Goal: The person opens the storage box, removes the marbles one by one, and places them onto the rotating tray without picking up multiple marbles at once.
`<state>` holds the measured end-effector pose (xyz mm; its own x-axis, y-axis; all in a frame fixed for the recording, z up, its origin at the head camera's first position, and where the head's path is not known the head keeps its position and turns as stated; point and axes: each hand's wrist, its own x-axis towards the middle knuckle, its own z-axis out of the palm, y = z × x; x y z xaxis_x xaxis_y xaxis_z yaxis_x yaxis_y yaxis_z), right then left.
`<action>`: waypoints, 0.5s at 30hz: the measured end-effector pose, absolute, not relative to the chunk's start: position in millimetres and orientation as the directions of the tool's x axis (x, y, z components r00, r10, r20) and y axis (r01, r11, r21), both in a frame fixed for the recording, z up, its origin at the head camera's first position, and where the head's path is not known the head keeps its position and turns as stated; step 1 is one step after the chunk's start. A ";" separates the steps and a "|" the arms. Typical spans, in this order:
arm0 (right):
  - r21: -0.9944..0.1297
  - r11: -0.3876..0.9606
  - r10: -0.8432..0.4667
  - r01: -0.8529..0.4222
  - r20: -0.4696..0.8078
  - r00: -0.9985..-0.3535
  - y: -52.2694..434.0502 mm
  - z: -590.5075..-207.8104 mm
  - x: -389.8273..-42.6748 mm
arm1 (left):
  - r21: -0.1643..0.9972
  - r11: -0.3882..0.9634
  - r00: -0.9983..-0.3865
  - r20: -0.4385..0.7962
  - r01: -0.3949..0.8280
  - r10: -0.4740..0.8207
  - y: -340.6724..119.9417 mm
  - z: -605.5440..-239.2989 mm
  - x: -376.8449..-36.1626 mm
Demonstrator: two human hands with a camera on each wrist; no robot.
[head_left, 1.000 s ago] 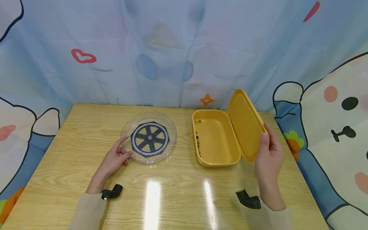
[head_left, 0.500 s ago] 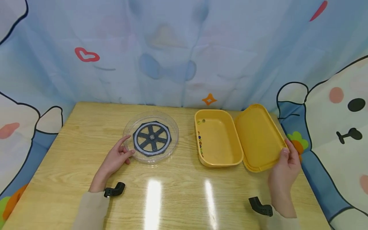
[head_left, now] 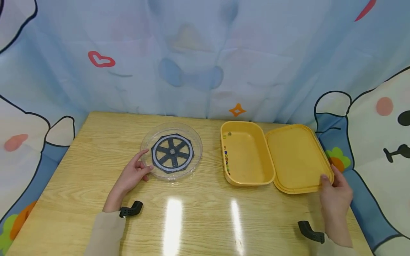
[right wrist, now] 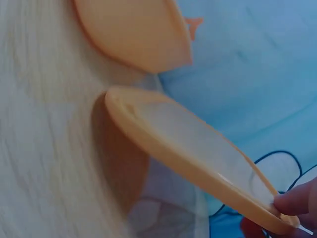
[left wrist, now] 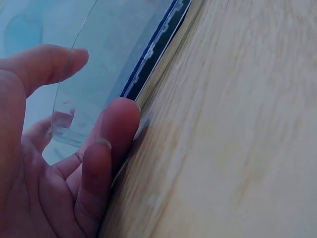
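Observation:
A yellow box [head_left: 246,156] lies open on the wooden table [head_left: 198,217], with several small coloured beads [head_left: 226,158] along its left inner wall. Its hinged lid [head_left: 298,156] is laid back flat to the right. My right hand [head_left: 334,193] pinches the lid's near right corner; the right wrist view shows fingertips [right wrist: 297,203] on the lid's rim [right wrist: 198,168]. A clear round dish [head_left: 172,152] holds a black spoked wheel [head_left: 172,153]. My left hand [head_left: 132,174] holds the dish's left edge, the thumb [left wrist: 116,129] against its rim [left wrist: 69,114].
A light blue cartoon-printed curtain [head_left: 205,57] hangs behind and beside the table. The table's right edge lies just under the lid. Bright light reflections show on the tabletop near its front.
The right hand has swung the lid from nearly upright down to flat on the right of the box. The left hand has stayed at the dish.

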<state>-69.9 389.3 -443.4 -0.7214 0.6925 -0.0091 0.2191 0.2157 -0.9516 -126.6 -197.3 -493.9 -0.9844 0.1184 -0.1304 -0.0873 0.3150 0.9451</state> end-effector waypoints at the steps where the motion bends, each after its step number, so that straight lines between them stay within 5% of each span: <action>1: -0.927 0.252 0.687 0.279 -0.032 -0.726 393.3 -445.7 -69.6 | 0.945 0.313 -0.985 -0.131 -0.089 0.116 -197.0 -494.4 -126.4; 7: -0.781 0.350 0.615 0.518 -0.226 -0.755 410.6 -458.3 -74.0 | 0.941 0.327 -0.985 -0.129 -0.087 0.110 -198.8 -496.0 -124.5; 15: -0.777 0.352 0.567 0.522 -0.267 -0.779 417.5 -467.6 -74.9 | 0.947 0.309 -0.986 -0.130 -0.091 0.109 -196.1 -496.9 -126.8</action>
<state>-74.9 417.5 -467.6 -0.7793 0.5671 -0.2665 0.5216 0.3515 -0.7774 -126.8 -196.1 -496.9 -0.9855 0.1087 -0.1300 -0.0908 0.3088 0.9468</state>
